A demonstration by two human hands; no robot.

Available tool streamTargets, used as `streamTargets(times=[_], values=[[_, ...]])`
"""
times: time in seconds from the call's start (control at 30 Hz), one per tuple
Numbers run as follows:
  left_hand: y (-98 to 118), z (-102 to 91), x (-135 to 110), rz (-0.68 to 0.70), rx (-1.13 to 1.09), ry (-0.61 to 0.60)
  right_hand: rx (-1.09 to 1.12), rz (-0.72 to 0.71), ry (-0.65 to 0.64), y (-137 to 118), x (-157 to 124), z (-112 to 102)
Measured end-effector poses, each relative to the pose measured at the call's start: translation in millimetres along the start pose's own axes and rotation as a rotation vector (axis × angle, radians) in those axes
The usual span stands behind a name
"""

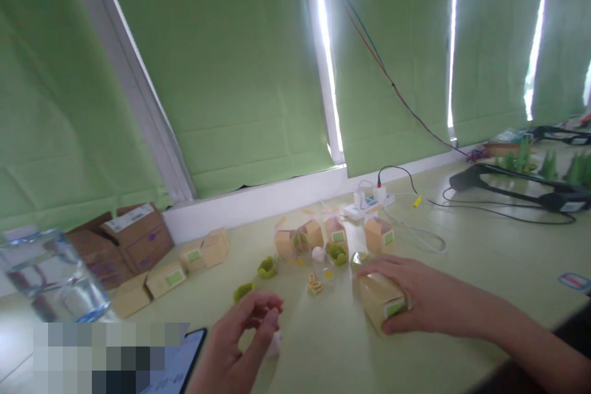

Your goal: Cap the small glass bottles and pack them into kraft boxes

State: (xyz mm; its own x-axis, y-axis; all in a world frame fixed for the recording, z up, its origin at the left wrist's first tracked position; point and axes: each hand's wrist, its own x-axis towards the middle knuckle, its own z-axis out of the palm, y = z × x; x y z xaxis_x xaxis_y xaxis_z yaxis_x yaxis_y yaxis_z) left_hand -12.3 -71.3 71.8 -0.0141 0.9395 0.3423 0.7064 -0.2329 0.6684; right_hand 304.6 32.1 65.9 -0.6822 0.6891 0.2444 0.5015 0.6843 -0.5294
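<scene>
My right hand (406, 295) is closed around a small tan cardboard box (376, 295) with a green label, tilted over the table. A clear and dark green part shows at its far end. My left hand (244, 335) holds nothing visible; its fingers are loosely curled, with a gap to the thumb. Just beside it, partly hidden, is a small white object (276, 345). Beyond the left hand lie green cup-like pieces (266, 267), another white round piece (318, 253) and several small yellow rings (314, 284). More small tan boxes (379, 234) stand behind these.
At left are a large water bottle (55, 277), a brown carton (138, 237), more small boxes (166, 277) and a phone (178, 363). A power strip (368, 204) with cables sits by the wall. Black frame-like devices (521, 181) and green plant-like pieces (549, 165) are at right.
</scene>
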Motion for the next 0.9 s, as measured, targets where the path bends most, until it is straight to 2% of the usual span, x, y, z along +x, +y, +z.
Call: streamTargets(times=[0.13, 0.23, 0.3, 0.4, 0.5, 0.63, 0.73, 0.9], values=[[-18, 1.1, -7, -0.037, 0.059, 0.08, -0.11, 0.088, 0.077, 50, -9, -6], [-30, 3.2, -10, -0.039, 0.133, 0.151, -0.245, 0.125, 0.236, 72, -10, -8], [-32, 5.1, -13, -0.044, 0.193, 0.185, -0.323, 0.105, 0.35, 72, -8, -7], [-25, 9.7, -18, -0.052, 0.24, 0.18, -0.369, -0.035, 0.441, 55, 1, -3], [-15, 14.2, -22, -0.044, 0.236, 0.094, -0.353, -0.14, 0.373, 30, 16, 6], [-12, 15.4, -24, -0.014, 0.23, 0.009, -0.353, 0.012, 0.211, 11, 38, 24], [-13, 14.7, -25, -0.016, 0.234, 0.015, -0.346, 0.104, 0.073, 8, 45, 36], [-15, 14.7, -26, -0.001, 0.274, 0.065, -0.234, 0.134, 0.003, 1, 40, 34]])
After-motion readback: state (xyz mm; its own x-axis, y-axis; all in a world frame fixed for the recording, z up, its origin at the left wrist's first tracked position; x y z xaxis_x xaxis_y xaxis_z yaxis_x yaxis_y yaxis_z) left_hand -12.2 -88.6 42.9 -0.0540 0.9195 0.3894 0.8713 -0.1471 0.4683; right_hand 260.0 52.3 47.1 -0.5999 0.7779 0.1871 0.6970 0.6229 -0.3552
